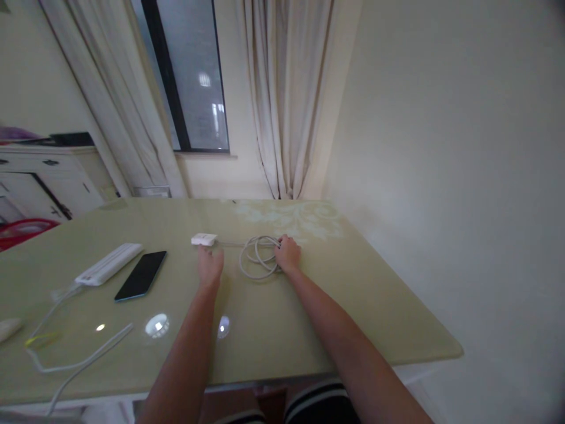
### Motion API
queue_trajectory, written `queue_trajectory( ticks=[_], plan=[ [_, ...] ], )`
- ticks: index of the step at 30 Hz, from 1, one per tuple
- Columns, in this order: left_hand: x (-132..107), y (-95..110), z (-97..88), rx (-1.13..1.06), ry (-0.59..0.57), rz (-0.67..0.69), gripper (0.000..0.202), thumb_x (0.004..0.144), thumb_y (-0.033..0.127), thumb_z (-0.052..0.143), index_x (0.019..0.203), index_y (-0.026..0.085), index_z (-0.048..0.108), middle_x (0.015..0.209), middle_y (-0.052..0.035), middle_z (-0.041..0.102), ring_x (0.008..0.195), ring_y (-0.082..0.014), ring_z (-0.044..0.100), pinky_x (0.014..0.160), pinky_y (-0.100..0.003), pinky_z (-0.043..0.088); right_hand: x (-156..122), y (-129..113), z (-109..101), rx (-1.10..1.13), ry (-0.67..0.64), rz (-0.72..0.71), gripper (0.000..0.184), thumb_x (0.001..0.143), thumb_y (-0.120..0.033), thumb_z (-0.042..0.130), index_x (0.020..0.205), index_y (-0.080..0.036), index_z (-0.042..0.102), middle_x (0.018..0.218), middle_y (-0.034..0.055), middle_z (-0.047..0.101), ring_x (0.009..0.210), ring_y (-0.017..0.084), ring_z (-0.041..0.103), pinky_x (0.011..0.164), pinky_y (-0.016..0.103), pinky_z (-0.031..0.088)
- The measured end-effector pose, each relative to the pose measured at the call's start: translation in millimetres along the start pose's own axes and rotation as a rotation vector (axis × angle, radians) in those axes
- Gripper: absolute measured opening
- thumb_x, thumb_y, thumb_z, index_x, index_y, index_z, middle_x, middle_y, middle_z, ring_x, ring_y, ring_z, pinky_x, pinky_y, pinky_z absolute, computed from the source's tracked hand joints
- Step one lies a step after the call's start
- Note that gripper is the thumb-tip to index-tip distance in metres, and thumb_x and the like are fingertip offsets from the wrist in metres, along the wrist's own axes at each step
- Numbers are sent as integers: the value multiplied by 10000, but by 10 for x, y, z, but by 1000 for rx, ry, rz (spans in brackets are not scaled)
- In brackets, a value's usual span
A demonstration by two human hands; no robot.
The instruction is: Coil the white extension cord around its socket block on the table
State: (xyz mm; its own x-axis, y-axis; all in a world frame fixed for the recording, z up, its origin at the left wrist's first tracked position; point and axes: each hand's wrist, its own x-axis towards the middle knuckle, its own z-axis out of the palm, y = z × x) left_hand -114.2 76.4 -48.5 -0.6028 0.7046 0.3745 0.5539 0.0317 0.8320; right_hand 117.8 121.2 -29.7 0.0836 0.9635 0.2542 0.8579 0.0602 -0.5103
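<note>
A white charger block lies on the green glass table, with its white cable coiled in loops to the right of it. My left hand rests just below the charger, fingers curled toward it, touching or nearly touching it. My right hand is closed on the right side of the coiled cable, pressing it against the table.
A white power strip and a black phone lie to the left, and the strip's cord trails to the front edge. A window, curtains and a white cabinet stand behind. The wall is close on the right.
</note>
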Motion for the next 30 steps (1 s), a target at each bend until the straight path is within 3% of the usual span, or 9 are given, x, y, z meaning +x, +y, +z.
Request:
queue_trajectory(
  ticks=[2, 7, 10, 12, 15, 20, 23, 27, 30],
  plan=[
    [-141, 176, 6, 92, -54, 21, 574, 902, 340, 556, 1417, 105, 457, 1359, -237, 591, 1200, -321, 613, 994, -474, 510, 71, -54, 67, 114, -48, 12, 280, 866, -241, 640, 1137, -172, 643, 1138, 148, 694, 1050, 269, 656, 900, 371, 464],
    [-661, 592, 66, 385, -576, 651, 607, 905, 550, 574, 1437, 260, 539, 1372, -122, 636, 1297, -333, 550, 1127, -516, 374, 135, 279, 26, 617, -328, -177, 325, 905, -447, 622, 1104, -198, 684, 1100, 87, 746, 1017, 217, 694, 900, 330, 515],
    [-740, 617, 75, 486, -722, 734, 564, 919, 484, 584, 1460, 333, 531, 1382, -82, 644, 1280, -307, 568, 1147, -501, 343, 89, 659, -80, 768, -243, -246, 344, 902, -470, 604, 1097, -205, 703, 1096, 73, 753, 1016, 204, 698, 943, 340, 516],
    [-637, 533, 47, 516, -707, 689, 446, 964, 328, 511, 1398, 393, 591, 1394, -40, 647, 1289, -287, 567, 1184, -527, 271, 52, 835, -148, 780, -148, -192, 329, 891, -465, 605, 1050, -199, 714, 1056, 78, 758, 984, 203, 702, 939, 348, 521],
    [-394, 341, -29, 526, -588, 566, 505, 923, 127, 434, 1239, 413, 704, 1357, -14, 676, 1301, -286, 565, 1211, -580, 165, 1, 897, -226, 753, -101, -98, 293, 899, -444, 575, 927, -187, 713, 940, 74, 758, 896, 196, 705, 872, 337, 538],
    [-185, 89, -139, 525, -333, 248, 319, 916, 229, 483, 1011, 309, 777, 1247, -85, 729, 1192, -366, 616, 1152, -683, 196, -123, 739, -307, 639, -123, -173, 211, 890, -350, 589, 903, -179, 712, 861, 54, 742, 797, 166, 676, 791, 290, 513],
    [-150, 20, -198, 596, -136, 179, 358, 850, 114, 478, 1033, 245, 757, 1122, -141, 750, 1216, -368, 594, 1163, -677, 170, -173, 692, -333, 569, -110, -215, 182, 886, -312, 593, 940, -189, 715, 876, 46, 743, 796, 161, 666, 787, 282, 500],
    [-110, 80, -259, 600, -6, 202, 446, 810, 80, 488, 1192, 182, 693, 1214, -186, 691, 1253, -378, 549, 1120, -631, 301, -158, 696, -337, 556, -25, -198, 195, 900, -304, 558, 938, -186, 709, 875, 55, 736, 782, 162, 660, 768, 275, 483],
    [-214, 268, -178, 391, -100, 353, 394, 906, 176, 448, 1235, 161, 664, 1212, -170, 680, 1156, -324, 605, 1015, -487, 454, -131, 698, -335, 546, -8, -182, 213, 894, -328, 552, 921, -182, 705, 807, 43, 708, 714, 156, 627, 708, 263, 458]
  ],
)
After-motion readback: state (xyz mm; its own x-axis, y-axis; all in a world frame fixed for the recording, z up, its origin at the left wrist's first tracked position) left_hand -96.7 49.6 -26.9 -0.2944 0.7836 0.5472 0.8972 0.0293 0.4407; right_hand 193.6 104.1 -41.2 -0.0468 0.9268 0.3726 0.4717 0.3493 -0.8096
